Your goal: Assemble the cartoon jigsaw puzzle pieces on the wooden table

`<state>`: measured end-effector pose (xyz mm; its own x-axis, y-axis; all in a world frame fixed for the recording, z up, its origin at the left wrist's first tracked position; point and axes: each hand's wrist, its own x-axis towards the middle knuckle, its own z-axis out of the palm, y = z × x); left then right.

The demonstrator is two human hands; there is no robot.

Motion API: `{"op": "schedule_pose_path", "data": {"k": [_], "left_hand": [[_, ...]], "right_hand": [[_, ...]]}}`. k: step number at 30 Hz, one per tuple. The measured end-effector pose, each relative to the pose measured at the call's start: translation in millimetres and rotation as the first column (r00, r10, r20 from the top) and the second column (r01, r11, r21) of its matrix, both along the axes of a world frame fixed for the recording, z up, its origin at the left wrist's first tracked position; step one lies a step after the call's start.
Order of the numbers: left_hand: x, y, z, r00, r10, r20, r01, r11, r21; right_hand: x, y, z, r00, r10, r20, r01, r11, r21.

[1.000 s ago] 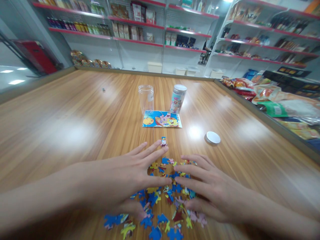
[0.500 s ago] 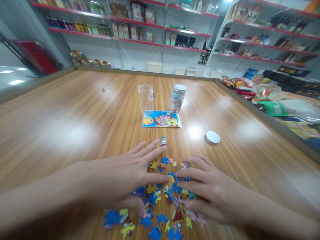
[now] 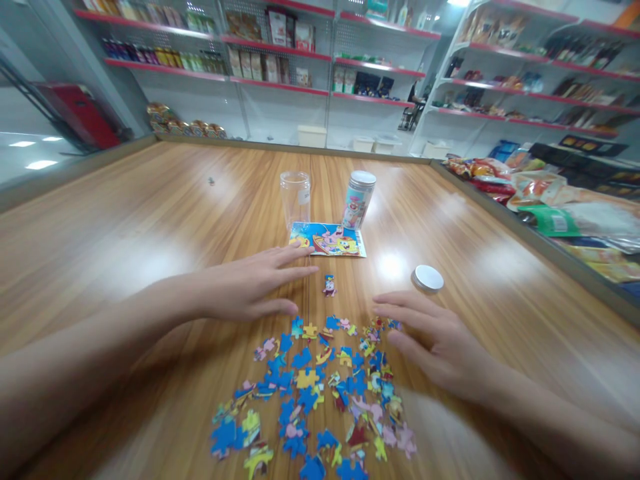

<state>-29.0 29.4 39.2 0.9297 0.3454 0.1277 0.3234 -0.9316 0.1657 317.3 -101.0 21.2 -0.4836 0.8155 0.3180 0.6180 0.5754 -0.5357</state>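
Observation:
Several loose jigsaw pieces (image 3: 320, 393), mostly blue, yellow and pink, lie scattered on the wooden table (image 3: 125, 240) close to me. My left hand (image 3: 250, 287) is flat and open above the pile's left side, fingers pointing toward a cartoon picture card (image 3: 327, 239). My right hand (image 3: 433, 337) is open too, fingers spread, at the pile's right edge. Neither hand holds anything. A single piece (image 3: 329, 286) lies apart between the pile and the card.
Behind the card stand an empty clear jar (image 3: 295, 192) and a lidded printed jar (image 3: 357, 199). A white lid (image 3: 427, 278) lies to the right. Snack bags (image 3: 550, 200) fill the table's right rim. Shop shelves (image 3: 300, 60) line the back walls.
Both hands have lifted off the pile and drawn apart, the left moving forward toward the card, the right outward. The pieces they covered now show, spread wider.

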Motion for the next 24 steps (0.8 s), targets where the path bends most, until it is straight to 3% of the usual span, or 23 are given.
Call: {"op": "schedule_pose_path", "data": {"k": [3, 6, 9, 15, 20, 24], "left_hand": [[-7, 27, -28.3, 0.99, 0.006, 0.143, 0.002, 0.999, -0.054], [-5, 30, -41.4, 0.963, 0.037, 0.266, -0.02, 0.998, -0.066], [3, 22, -41.9, 0.956, 0.01, 0.294, -0.005, 1.0, -0.018], [9, 12, -38.4, 0.936, -0.061, 0.346, 0.038, 0.997, 0.072], [17, 4, -32.2, 0.946, -0.117, 0.301, 0.101, 0.993, 0.068], [26, 2, -27.5, 0.952, -0.192, 0.24, 0.18, 0.981, 0.074]], "right_hand": [[8, 13, -11.9, 0.963, -0.22, -0.155, 0.193, 0.966, -0.171], [4, 29, -17.5, 0.928, -0.32, -0.192, 0.259, 0.923, -0.283], [-11, 51, -19.0, 0.946, -0.279, -0.166, 0.219, 0.926, -0.308], [-47, 93, -19.6, 0.988, -0.107, -0.11, 0.088, 0.982, -0.166], [-55, 98, -17.2, 0.996, -0.006, 0.091, 0.007, 1.0, -0.002], [-54, 95, -14.7, 0.991, -0.022, 0.135, 0.022, 1.0, -0.002]]}}
